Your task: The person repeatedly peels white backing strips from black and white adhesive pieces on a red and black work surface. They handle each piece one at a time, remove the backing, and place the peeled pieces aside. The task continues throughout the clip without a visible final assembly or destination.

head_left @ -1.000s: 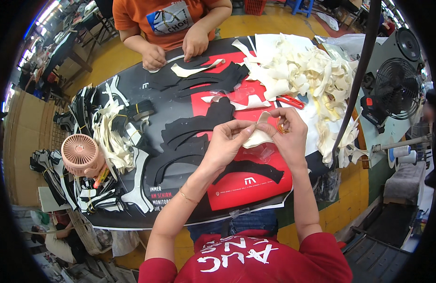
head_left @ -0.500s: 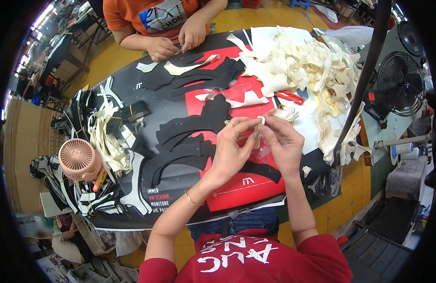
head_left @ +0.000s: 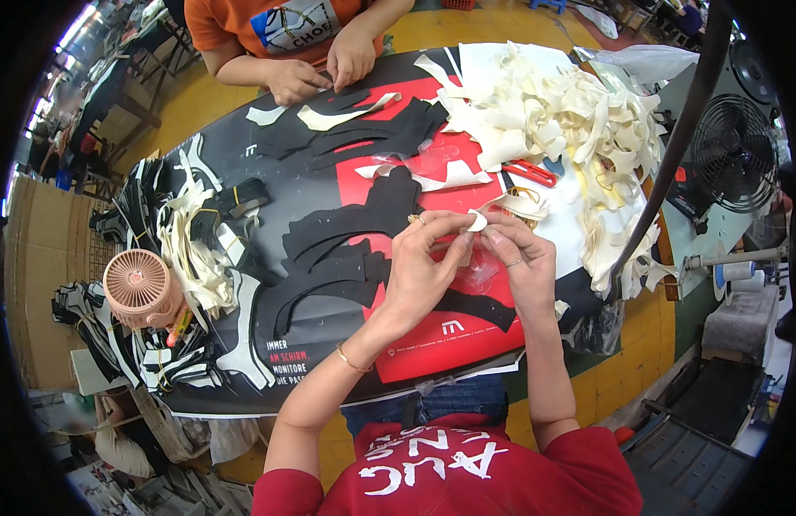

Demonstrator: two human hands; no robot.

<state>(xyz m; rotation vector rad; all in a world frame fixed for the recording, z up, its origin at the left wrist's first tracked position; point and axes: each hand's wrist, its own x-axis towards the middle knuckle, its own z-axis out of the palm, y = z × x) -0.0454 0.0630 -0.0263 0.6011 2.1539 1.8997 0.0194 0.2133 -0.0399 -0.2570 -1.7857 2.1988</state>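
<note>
My left hand [head_left: 425, 262] and my right hand [head_left: 520, 254] meet over the red part of the table. Between their fingertips is a small cream fabric piece [head_left: 478, 222], pinched from both sides. Most of it is hidden by my fingers. Left of my hands lie fanned stacks of curved black fabric pieces [head_left: 346, 225]. Another curved black piece [head_left: 475, 308] lies under my wrists. Just beyond my fingertips a long cream strip [head_left: 454, 175] rests on the red sheet, and a cream scrap with a yellowish band [head_left: 525, 205] is by my right hand.
A big heap of cream fabric pieces [head_left: 553, 112] covers the far right, with a red-handled cutter [head_left: 532, 173] at its edge. A pink fan [head_left: 140, 288] stands left beside bundled black-and-white pieces [head_left: 170, 365]. Across the table a co-worker's hands [head_left: 351, 58] hold something small. A dark pole [head_left: 673, 146] slants at right.
The cream piece between my fingertips has turned and now shows a broader, rounded face. My hands have barely shifted. The co-worker's hands have moved slightly.
</note>
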